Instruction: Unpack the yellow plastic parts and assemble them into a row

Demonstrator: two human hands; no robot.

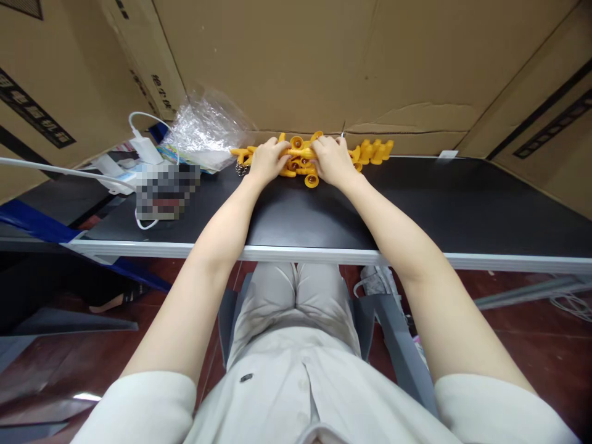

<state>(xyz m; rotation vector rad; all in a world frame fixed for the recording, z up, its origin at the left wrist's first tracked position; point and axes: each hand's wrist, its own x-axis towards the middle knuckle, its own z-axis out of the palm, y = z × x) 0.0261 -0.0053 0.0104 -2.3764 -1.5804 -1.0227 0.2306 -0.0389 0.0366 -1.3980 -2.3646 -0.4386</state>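
Observation:
A heap of small yellow plastic parts (300,165) lies at the far middle of the black table (453,203). My left hand (267,159) and my right hand (331,159) rest on the heap, fingers curled. Between them they pinch one long yellow part (300,152), each hand at one end of it. More yellow parts (372,150) lie in a row just right of my right hand, and a few poke out left of my left hand.
A crumpled clear plastic bag (206,126) lies at the back left. A white charger with cable (144,148) and a blurred-out item (165,190) sit left of it. Cardboard walls (296,61) close off the back and sides. The table's metal front edge (287,253) runs above my lap.

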